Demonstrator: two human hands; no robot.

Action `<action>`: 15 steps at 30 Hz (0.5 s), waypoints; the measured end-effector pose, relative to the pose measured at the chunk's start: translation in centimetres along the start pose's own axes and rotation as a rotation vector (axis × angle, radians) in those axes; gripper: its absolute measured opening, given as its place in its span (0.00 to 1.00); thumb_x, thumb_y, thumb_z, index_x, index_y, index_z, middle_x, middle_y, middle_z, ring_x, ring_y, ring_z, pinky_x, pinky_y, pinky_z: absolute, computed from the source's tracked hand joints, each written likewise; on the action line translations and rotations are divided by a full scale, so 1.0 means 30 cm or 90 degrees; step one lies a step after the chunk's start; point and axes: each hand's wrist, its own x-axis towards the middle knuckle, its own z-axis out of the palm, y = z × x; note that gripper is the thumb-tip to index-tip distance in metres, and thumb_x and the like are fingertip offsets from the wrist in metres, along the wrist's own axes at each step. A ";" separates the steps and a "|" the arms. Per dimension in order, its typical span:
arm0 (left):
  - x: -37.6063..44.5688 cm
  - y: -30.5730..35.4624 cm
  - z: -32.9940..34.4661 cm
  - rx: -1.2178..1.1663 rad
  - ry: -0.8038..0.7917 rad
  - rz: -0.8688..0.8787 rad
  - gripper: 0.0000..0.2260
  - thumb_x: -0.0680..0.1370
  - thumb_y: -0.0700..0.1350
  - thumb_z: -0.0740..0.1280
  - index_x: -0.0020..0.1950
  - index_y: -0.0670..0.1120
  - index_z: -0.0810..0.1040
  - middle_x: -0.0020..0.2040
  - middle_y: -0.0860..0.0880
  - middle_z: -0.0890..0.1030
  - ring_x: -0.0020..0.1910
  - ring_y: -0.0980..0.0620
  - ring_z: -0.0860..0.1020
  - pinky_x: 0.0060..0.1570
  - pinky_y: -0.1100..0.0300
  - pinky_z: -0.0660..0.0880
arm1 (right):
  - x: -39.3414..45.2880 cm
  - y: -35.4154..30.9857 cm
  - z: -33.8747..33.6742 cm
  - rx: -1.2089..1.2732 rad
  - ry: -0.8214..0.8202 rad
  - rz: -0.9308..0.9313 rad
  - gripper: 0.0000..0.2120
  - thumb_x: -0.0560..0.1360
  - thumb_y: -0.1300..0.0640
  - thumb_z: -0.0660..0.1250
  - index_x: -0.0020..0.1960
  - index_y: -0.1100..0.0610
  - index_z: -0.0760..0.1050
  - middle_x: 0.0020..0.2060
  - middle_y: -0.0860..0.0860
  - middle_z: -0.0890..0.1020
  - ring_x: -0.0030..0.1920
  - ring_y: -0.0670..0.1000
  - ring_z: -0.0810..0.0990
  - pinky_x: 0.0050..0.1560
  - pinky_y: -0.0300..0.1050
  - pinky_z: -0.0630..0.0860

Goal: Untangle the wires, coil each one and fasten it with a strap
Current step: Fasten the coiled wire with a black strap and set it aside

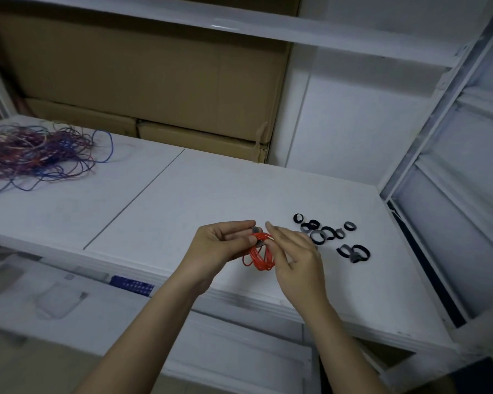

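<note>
Cardboard boxes (143, 81): I see big brown cartons stacked at the far side, behind the bench, filling the space under the upper shelf (268, 27).
White bench (199, 194): my work surface runs from far left to near right, with a thin dark seam crossing it diagonally on the left half.
Tangled wires (37, 155): a loose heap of blue, purple and reddish wire lies at the far left of the bench, well apart from my hands, with a few blue loops trailing out toward the near edge.
Left hand (219, 245): I hold it above the near middle of the bench, fingers curled, thumb and fingertips pinching the top of the red coil where the strap sits.
Right hand (293, 251): it is just right of the coil, back toward the camera, index finger stretched out above, lower fingers curled in against the coil and strap; how firmly they pinch I cannot tell.
Red coil (261, 255): a small bundle of orange-red wire, wound in several loops, hangs between my two hands above the bench.
Loose straps (329, 236): a cluster of small black looped straps lies on the bench just right of my right hand.
Grey strap (257, 237): a short grey band crosses the top of the red coil, between my fingertips.
</note>
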 end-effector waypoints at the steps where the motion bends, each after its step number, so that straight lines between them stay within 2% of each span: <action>1: 0.002 0.004 0.008 0.000 0.001 0.003 0.12 0.72 0.32 0.70 0.55 0.40 0.81 0.47 0.44 0.85 0.47 0.49 0.84 0.45 0.62 0.80 | 0.002 0.000 -0.002 -0.015 0.027 -0.022 0.16 0.77 0.55 0.61 0.60 0.59 0.79 0.52 0.46 0.82 0.53 0.46 0.76 0.59 0.26 0.66; 4: 0.007 0.013 0.030 0.002 -0.003 0.016 0.12 0.73 0.32 0.70 0.54 0.40 0.82 0.47 0.44 0.85 0.47 0.49 0.84 0.43 0.63 0.80 | 0.012 0.007 -0.029 -0.098 0.004 -0.101 0.18 0.76 0.61 0.57 0.61 0.61 0.78 0.52 0.51 0.84 0.52 0.47 0.78 0.54 0.33 0.72; 7: 0.024 0.022 0.057 -0.002 -0.010 0.018 0.11 0.73 0.31 0.70 0.54 0.40 0.82 0.46 0.45 0.85 0.47 0.49 0.84 0.43 0.63 0.80 | 0.026 0.017 -0.071 -0.170 -0.065 -0.104 0.19 0.77 0.57 0.55 0.63 0.61 0.76 0.50 0.51 0.84 0.51 0.47 0.78 0.47 0.36 0.74; 11: 0.061 0.026 0.103 0.011 -0.028 0.012 0.11 0.73 0.32 0.69 0.54 0.41 0.82 0.47 0.45 0.85 0.48 0.49 0.84 0.47 0.61 0.81 | 0.051 0.045 -0.129 -0.157 -0.146 -0.102 0.22 0.80 0.49 0.54 0.67 0.60 0.73 0.51 0.51 0.83 0.51 0.49 0.79 0.49 0.38 0.74; 15: 0.095 0.025 0.146 0.007 -0.067 0.001 0.11 0.74 0.32 0.69 0.54 0.41 0.82 0.48 0.45 0.85 0.48 0.49 0.84 0.45 0.62 0.80 | 0.102 0.082 -0.169 -0.187 -0.077 -0.165 0.23 0.82 0.47 0.52 0.55 0.59 0.81 0.37 0.50 0.83 0.38 0.49 0.79 0.40 0.40 0.75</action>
